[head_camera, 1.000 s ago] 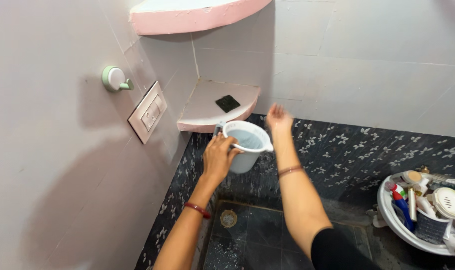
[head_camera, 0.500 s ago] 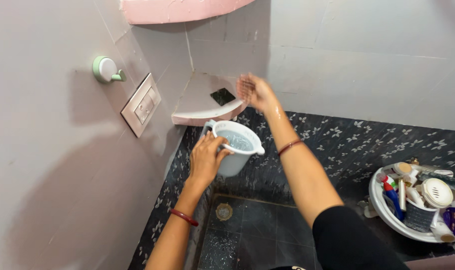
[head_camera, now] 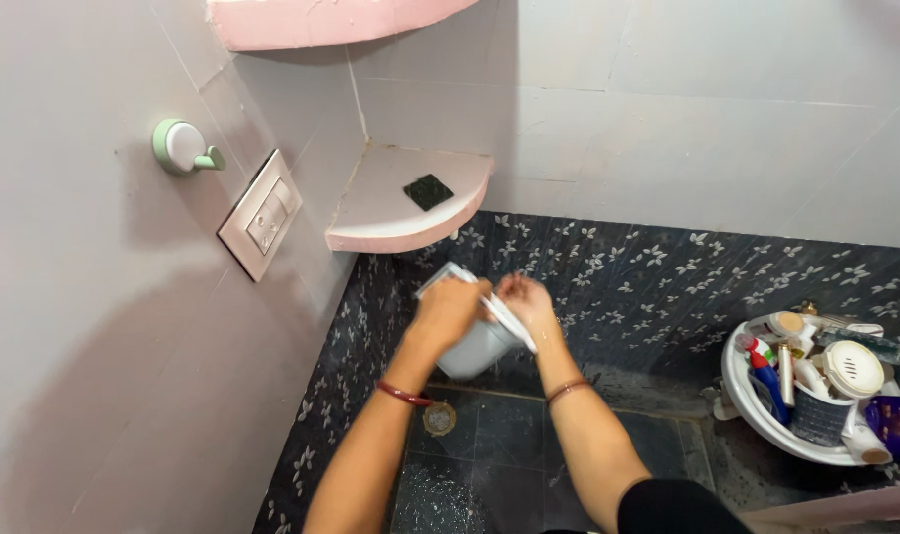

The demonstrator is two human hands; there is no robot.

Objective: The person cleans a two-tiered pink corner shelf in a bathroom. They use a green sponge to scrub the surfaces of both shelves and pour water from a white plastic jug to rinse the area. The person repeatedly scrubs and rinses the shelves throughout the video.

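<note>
Here, two hands meet at a tilted white mug over the dark bathroom floor.

The left hand (head_camera: 450, 309) has its grip closed around the white mug (head_camera: 475, 341), held tipped below the lower pink corner shelf (head_camera: 410, 213). The right hand (head_camera: 524, 297) touches the mug's rim; whether its grip is open or closed cannot be told. A white basin of toiletries (head_camera: 742, 396) sits well apart on the right.

Both bare forearms reach forward and downward, converging at the centre. The left hand (head_camera: 448, 311) is curled, knuckles up, fingers closed in a grip. The right hand (head_camera: 525, 299) sits just beside it, fingers bent. Each wrist wears a thin band.
</note>
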